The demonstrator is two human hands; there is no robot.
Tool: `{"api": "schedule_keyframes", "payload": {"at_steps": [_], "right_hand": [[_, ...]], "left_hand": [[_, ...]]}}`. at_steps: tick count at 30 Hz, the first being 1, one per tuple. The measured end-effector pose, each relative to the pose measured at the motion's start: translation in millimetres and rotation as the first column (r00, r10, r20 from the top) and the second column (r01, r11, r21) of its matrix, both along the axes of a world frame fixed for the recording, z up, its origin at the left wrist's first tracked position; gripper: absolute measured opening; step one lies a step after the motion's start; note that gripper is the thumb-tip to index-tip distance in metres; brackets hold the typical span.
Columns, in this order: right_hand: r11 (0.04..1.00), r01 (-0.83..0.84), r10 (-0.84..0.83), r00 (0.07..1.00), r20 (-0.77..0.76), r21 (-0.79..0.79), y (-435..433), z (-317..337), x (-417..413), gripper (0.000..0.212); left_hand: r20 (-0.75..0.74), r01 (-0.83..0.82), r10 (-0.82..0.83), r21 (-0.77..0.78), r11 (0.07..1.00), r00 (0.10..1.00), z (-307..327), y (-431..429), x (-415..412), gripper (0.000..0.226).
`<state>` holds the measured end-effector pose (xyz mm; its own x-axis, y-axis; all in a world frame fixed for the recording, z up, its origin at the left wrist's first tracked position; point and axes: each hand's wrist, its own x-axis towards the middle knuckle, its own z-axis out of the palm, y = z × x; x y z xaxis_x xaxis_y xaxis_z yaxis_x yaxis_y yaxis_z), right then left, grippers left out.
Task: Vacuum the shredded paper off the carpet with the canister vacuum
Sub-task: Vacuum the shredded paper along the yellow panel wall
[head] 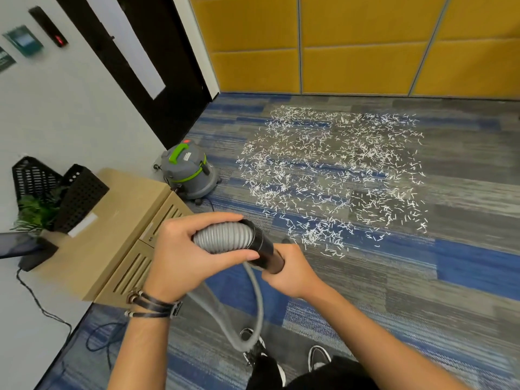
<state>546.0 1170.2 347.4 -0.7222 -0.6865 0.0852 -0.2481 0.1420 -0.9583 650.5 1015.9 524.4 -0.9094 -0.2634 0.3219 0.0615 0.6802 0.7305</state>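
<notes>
L hand (183,254): lower centre, fingers + thumb curled round grey ribbed hose (225,237), just behind its black cuff (261,243); cord bracelets (152,305) on wrist.
R hand (292,271): just right of L, clamped round dark tube end (277,263) sticking out of cuff.
Hose: loops down from hands to shoes (318,358), bottom centre.
Canister vacuum (188,170): grey w/ green handle, centre left, on carpet (464,263) beside wood cabinet (112,220).
Shredded paper (332,170): wide white scatter, centre to right of frame, nearest bits just above R hand.
Background: yellow wall panels (365,38) across top; dark door (140,52) upper left.
</notes>
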Motion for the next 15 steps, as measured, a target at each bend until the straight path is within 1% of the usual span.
{"api": "schedule_keyframes", "payload": {"at_steps": [3,6,8,12,15], "right_hand": [[0.998,0.060,-0.061,0.998,-0.024,-0.024,6,-1,-3,0.017],[0.992,0.110,-0.112,0.993,-0.021,-0.068,15,-1,-2,0.017],[0.993,0.102,-0.103,0.995,-0.003,-0.063,22,0,-4,0.018],[0.998,0.058,-0.058,0.998,-0.019,-0.014,35,0,-9,0.019],[0.997,0.073,-0.073,0.997,-0.015,-0.007,42,0,-7,0.018]], "left_hand": [[-0.037,-0.006,0.006,-0.001,1.000,0.999,4,10,-4,0.053],[-0.049,0.033,-0.036,-0.044,0.998,0.998,7,21,-9,0.053],[-0.021,0.061,-0.062,-0.059,0.996,0.998,5,25,-14,0.052],[0.014,0.074,-0.075,0.022,0.997,0.997,-1,31,-18,0.054],[0.008,0.094,-0.094,0.002,0.996,0.996,2,35,-19,0.054]]}}
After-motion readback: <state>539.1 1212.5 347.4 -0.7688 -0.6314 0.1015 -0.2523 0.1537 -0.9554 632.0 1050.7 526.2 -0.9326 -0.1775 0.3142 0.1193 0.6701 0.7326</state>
